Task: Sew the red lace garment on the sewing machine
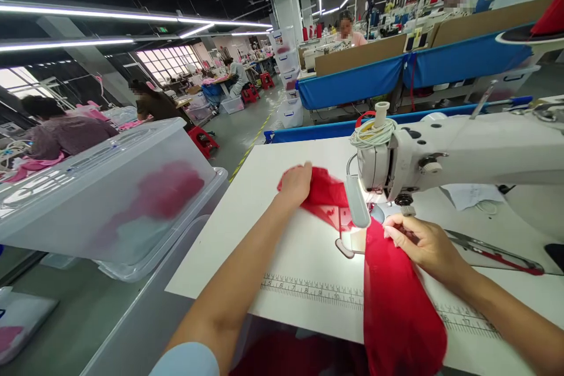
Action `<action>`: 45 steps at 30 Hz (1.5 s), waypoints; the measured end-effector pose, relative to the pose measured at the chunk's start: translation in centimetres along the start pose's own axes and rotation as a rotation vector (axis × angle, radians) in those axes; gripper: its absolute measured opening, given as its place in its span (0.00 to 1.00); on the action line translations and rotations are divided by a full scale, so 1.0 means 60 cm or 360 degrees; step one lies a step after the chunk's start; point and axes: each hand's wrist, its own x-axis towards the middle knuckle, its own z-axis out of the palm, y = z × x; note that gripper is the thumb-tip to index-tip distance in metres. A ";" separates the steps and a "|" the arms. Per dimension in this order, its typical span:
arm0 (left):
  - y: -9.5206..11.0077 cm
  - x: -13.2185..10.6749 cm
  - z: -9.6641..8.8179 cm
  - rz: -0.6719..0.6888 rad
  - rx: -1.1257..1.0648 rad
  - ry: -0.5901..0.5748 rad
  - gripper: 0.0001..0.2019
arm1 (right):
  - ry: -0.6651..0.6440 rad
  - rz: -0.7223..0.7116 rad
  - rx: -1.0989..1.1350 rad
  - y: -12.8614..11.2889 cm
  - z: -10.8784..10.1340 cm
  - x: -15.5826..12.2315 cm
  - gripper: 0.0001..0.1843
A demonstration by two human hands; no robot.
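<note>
A red sheer fabric piece point(399, 299) passes under the head of a white sewing machine point(467, 150) and hangs over the table's front edge. My left hand point(296, 186) is closed on the fabric's far part, left of the needle area. Just right of the needle area, my right hand point(412, 238) pinches the fabric's edge between thumb and fingers. A pale guard plate point(356, 201) at the machine's head hides part of the cloth. The needle itself I cannot make out.
Scissors or snips with red handles point(497, 254) lie right of my right hand. A printed ruler point(312, 292) runs along the white table point(211, 252). Clear plastic bins point(132, 188) stand on the left. Co-workers sit at other machines beyond.
</note>
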 end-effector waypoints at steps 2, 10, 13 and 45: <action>0.012 0.019 0.010 -0.0038 0.0080 0.0242 0.24 | 0.0008 0.0047 0.0021 -0.001 -0.002 0.003 0.13; 0.016 0.027 0.078 -0.0030 0.0040 0.0243 0.25 | 0.0204 0.0336 0.0070 0.013 -0.011 0.018 0.11; 0.039 -0.030 0.091 0.0063 -0.0018 0.0396 0.23 | 0.0294 0.0386 0.0113 0.011 -0.015 0.020 0.11; 0.076 -0.296 0.158 0.0176 -0.0174 0.0241 0.13 | 0.0306 0.0454 0.0194 -0.060 -0.010 -0.150 0.19</action>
